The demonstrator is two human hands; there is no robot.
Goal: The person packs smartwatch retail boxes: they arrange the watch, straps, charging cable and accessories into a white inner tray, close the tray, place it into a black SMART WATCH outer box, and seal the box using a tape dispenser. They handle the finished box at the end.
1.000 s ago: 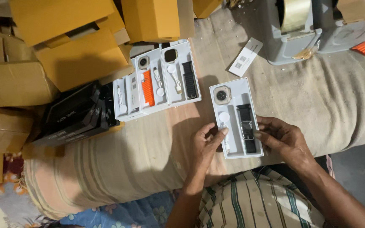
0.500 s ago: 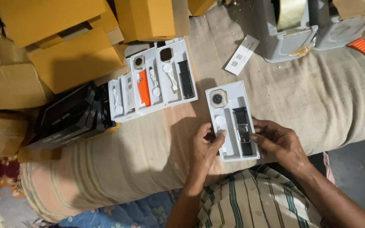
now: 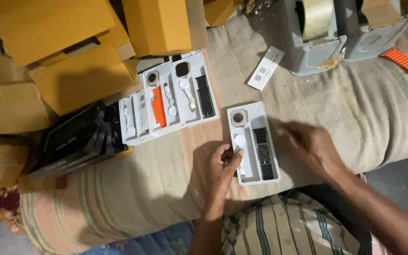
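Basically, my left hand (image 3: 223, 163) pinched the tray's (image 3: 253, 141) left edge, thumb near the white charger (image 3: 240, 140); my right hand (image 3: 310, 148) hovered open and blurred, holding nothing. Best move, I judged: pin the tray — don't tilt it. It lay on the cushion (image 3: 355, 104), long axis pointing away from me, watch (image 3: 238, 118) end farthest.

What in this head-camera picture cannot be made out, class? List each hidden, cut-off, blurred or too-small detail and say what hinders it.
- Right hand: motion-blurred, so its fingers and any grip are unclear.
- White charging cable in the near white tray: partly covered by the left hand.
- Stacked black boxes: their lower parts hidden under one another.
- Tape dispenser: top cut off by the upper edge.
- White label card: print too small.
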